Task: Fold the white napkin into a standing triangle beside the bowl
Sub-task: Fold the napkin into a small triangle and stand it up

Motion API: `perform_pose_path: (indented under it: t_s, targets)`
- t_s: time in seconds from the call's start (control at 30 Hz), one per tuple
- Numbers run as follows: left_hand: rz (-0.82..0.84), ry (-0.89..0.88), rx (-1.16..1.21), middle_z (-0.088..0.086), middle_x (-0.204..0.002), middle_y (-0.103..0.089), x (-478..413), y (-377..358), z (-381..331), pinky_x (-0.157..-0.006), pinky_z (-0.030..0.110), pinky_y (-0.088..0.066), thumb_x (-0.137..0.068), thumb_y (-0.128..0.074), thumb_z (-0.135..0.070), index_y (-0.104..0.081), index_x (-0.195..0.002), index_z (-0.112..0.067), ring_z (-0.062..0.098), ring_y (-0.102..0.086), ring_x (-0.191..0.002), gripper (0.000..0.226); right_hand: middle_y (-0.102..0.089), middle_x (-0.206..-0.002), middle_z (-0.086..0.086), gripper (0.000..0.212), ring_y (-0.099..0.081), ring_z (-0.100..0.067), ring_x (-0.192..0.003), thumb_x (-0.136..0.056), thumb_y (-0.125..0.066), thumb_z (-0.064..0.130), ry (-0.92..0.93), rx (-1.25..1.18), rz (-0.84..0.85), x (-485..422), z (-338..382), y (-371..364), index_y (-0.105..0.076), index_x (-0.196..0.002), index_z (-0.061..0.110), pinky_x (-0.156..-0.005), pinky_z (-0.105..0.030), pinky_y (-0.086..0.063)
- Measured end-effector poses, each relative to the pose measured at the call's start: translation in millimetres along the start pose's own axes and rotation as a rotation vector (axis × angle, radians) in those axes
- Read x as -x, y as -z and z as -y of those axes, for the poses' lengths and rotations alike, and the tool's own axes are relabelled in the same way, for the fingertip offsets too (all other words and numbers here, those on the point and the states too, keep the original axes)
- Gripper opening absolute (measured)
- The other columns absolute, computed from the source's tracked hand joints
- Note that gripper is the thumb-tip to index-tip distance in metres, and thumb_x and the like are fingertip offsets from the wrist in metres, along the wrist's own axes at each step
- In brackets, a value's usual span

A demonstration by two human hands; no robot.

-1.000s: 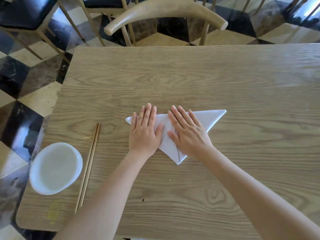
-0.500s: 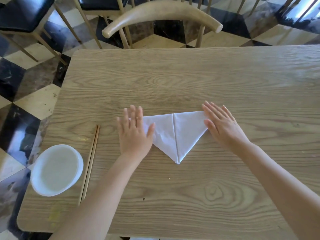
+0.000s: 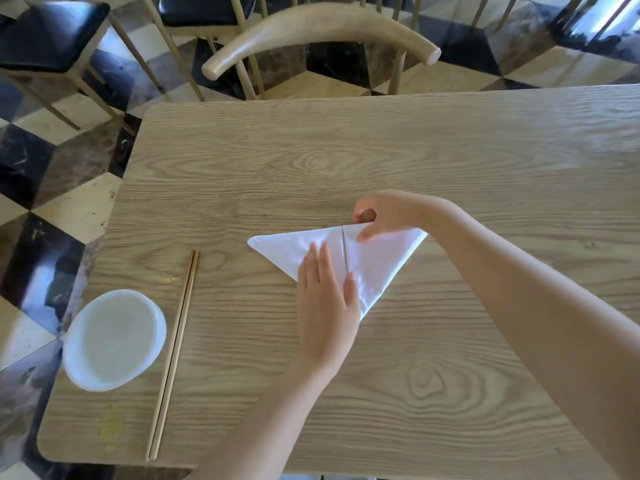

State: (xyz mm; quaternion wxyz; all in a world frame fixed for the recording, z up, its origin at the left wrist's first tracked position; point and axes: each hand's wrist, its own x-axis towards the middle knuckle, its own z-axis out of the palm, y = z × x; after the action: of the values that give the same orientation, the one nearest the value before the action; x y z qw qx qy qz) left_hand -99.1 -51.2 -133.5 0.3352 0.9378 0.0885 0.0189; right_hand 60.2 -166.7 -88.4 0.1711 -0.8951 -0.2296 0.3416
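Your left hand [image 3: 327, 299]: flat, palm down, fingers straight and close together, pointing away from you, pressing on white napkin [image 3: 381, 265]. Your right hand [image 3: 384, 214]: wrist bent, fingers curled, thumb and fingers pinching its far edge. Right forearm comes in from lower right, left forearm from below.

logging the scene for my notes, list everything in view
napkin: one, white, flat triangle mid-table, tip toward the person
bowl: one, white, table's near left corner
chopsticks: one pair, light wood, right of the bowl
table: one, pale wood grain, under everything
chairs: several, pale wood, black seats, beyond the table
floor: black, cream and brown tiles
left hand: one, flat on the napkin
right hand: one, fingers pinch the napkin's far edge by the centre seam
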Motion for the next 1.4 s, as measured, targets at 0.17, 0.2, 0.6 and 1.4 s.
perform_pose_path:
  t_s: [0.17, 0.2, 0.6, 1.4]
  targets:
    - [0.012, 0.055, -0.101, 0.019, -0.154, -0.018, -6, -11, 0, -0.115, 0.032, -0.005, -0.091, -0.036, -0.041, -0.019, -0.143, 0.005, 0.028, -0.009, -0.144, 0.072, -0.042, -0.060, 0.006, 0.025, -0.037, -0.013, -0.057, -0.078, -0.066, 0.034, -0.026, 0.146, 0.184, -7, 18, 14, -0.054, -0.061, 0.020, -0.054, -0.026, -0.027]
    - [0.005, 0.062, -0.089, 0.020, -0.154, -0.018, -4, -12, 0, -0.115, 0.033, -0.005, -0.087, -0.028, -0.046, -0.019, -0.143, 0.005, 0.029, -0.009, -0.144, 0.076, -0.043, -0.059, 0.007, 0.026, -0.037, -0.013, -0.057, -0.078, -0.067, 0.033, -0.027, 0.159, 0.199, -8, 21, 14, -0.053, -0.059, 0.023, -0.054, -0.026, -0.028]
    - [-0.068, 0.115, 0.161, 0.009, -0.150, -0.028, -8, 4, -10, -0.114, 0.030, -0.020, -0.089, -0.038, -0.045, -0.019, -0.145, -0.004, 0.018, -0.020, -0.138, 0.072, -0.055, -0.056, 0.016, 0.018, -0.047, -0.003, -0.057, -0.079, -0.069, 0.020, 0.107, -0.287, 0.172, 7, 25, 11, -0.062, -0.064, 0.024, -0.064, -0.022, -0.035]
    - [0.640, 0.632, 1.133, 0.016, -0.103, -0.067, -37, 65, 27, -0.059, 0.038, -0.058, -0.089, -0.057, -0.013, -0.053, -0.121, -0.016, 0.033, -0.069, -0.080, 0.033, -0.066, -0.085, -0.004, 0.019, -0.066, -0.014, -0.065, -0.083, -0.064, 0.005, -0.017, -0.412, 0.232, 39, -7, 3, -0.060, -0.101, 0.011, -0.055, -0.024, -0.054]
